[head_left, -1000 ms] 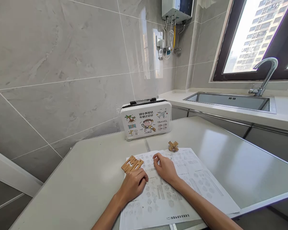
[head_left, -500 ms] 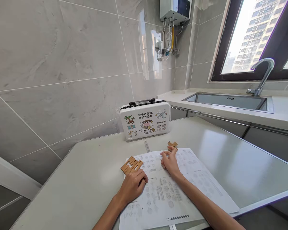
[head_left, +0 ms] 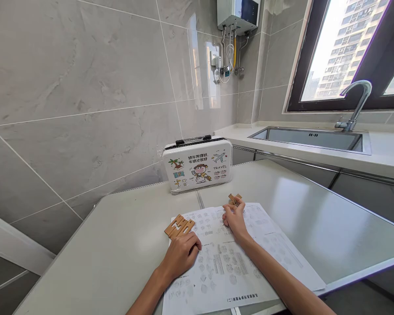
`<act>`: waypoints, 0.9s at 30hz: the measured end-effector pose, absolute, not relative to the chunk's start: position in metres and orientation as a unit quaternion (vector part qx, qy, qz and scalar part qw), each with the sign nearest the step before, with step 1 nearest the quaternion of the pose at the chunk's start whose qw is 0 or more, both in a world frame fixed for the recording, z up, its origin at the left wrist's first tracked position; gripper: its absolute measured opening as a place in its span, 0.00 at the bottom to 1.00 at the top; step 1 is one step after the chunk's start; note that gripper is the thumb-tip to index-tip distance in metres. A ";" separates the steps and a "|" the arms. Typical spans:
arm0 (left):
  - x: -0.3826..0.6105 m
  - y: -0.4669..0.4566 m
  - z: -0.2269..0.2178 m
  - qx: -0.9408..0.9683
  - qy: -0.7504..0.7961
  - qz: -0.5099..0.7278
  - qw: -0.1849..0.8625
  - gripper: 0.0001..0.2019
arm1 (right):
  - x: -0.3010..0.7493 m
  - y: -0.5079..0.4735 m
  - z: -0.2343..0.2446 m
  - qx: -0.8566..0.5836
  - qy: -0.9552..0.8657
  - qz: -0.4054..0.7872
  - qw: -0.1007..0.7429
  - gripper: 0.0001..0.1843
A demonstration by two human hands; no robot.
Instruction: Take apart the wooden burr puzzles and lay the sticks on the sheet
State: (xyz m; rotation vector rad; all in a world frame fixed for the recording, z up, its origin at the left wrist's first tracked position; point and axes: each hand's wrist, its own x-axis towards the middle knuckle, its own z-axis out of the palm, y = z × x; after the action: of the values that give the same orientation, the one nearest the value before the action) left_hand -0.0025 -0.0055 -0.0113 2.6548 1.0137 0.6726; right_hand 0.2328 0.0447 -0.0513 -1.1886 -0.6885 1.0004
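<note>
Just small, tan, cross-shaped wooden piece.

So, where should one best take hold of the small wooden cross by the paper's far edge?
Probably pinch two protruding arms of the wooden cross from above, on its near side, where the right hand reaches it; it sits low.
</note>
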 end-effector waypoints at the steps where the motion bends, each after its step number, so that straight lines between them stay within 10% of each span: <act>1: -0.002 -0.006 -0.011 0.903 0.345 0.229 0.112 0.12 | 0.234 0.045 -0.052 -0.525 -0.304 0.443 0.660 0.34; 27: -0.001 -0.007 -0.008 0.902 0.345 0.227 0.123 0.12 | 0.235 0.040 -0.039 -0.492 -0.349 0.446 0.661 0.19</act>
State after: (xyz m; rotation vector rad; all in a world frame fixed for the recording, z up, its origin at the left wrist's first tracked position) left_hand -0.0013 -0.0071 -0.0077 2.6324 1.0058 0.6636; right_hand 0.2348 0.0396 -0.0387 -1.1131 -0.7897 1.0091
